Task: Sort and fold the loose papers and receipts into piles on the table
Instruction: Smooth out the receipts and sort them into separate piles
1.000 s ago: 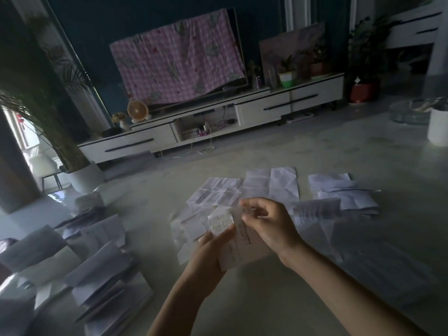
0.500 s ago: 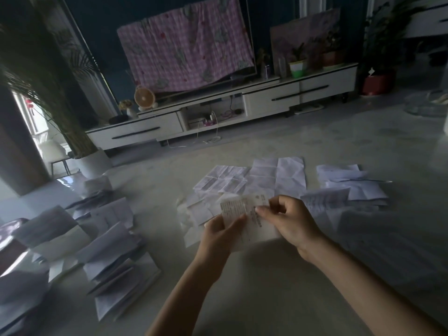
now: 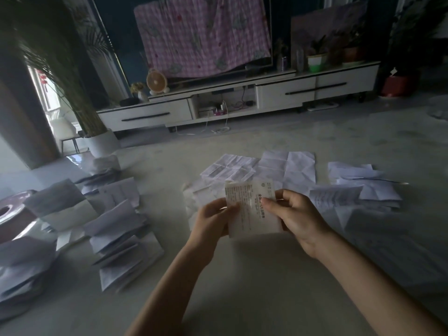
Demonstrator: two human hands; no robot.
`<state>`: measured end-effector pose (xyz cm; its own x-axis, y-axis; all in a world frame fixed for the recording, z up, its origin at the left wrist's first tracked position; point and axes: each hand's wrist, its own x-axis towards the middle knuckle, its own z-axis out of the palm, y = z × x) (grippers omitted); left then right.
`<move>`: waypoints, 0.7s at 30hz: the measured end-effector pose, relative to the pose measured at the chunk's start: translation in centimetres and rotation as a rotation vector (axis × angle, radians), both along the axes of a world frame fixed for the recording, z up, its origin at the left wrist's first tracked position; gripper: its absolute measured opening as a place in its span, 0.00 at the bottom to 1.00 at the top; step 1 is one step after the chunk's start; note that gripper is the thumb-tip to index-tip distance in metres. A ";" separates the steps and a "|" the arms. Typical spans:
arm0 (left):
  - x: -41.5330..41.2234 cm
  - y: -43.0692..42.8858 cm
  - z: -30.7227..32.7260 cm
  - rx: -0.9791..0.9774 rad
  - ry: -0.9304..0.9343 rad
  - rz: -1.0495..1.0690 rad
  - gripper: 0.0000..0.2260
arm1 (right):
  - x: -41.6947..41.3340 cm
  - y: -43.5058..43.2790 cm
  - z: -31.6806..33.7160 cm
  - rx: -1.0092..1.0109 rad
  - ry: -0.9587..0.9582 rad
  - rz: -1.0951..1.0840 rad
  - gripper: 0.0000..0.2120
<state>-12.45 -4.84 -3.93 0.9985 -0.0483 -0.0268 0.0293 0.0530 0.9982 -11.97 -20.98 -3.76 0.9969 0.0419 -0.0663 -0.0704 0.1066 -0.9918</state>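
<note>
**Printed slip held in both hands above the sorted piles**

The printed slip (image 3: 252,209) is off the counter (image 3: 254,282), held just in front of the person. Its long axis runs away from the body, top edge leaning slightly left, and its lines of print run along that axis. The left hand (image 3: 213,219) grips the left edge, thumb across the printed face. The right hand (image 3: 295,214) pinches the right edge, fingers curled behind the paper. Both hands are equally near, one on each long side, which suits a fold bringing one edge over to the other.

Three destinations lie around the slip. The folded stacks (image 3: 121,243) are well apart to the left and nearer the left hand. The creased open sheets (image 3: 286,166) lie flat just beyond the slip. The loose pile (image 3: 358,187) lies to the right, nearer the right hand. Judging by the folded stacks, the slip probably goes left once it is folded.

No tray or box holds any paper; every pile sits directly on the counter. The only containers in view are beyond it: a white planter (image 3: 101,143) on the floor holding a palm-like plant, and small pots (image 3: 316,62) with plants on the TV cabinet (image 3: 286,93).
</note>
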 end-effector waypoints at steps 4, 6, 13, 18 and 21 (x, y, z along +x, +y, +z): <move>0.0 0.4 0.1 -0.012 0.036 -0.008 0.14 | -0.2 -0.4 0.2 0.004 0.061 0.087 0.07; -0.1 0.6 -0.1 -0.040 0.045 -0.012 0.14 | -0.3 -0.4 0.2 -0.043 0.051 0.090 0.08; -0.3 0.3 0.1 -0.328 0.170 -0.036 0.08 | -0.1 -0.3 -0.3 -0.173 -0.140 -0.041 0.20; -0.9 -0.1 -0.3 -0.213 0.148 -0.128 0.10 | -0.3 -0.2 -0.4 -0.261 -0.307 -0.016 0.21; -1.1 -0.3 -0.6 -0.073 0.023 -0.038 0.08 | -0.4 -0.4 0.1 -0.286 -0.281 0.020 0.18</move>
<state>-13.56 -5.14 -4.53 0.9951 -0.0884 -0.0448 0.0557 0.1245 0.9907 -12.32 -21.38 -3.62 0.9770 0.0811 0.1970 0.2086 -0.1755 -0.9621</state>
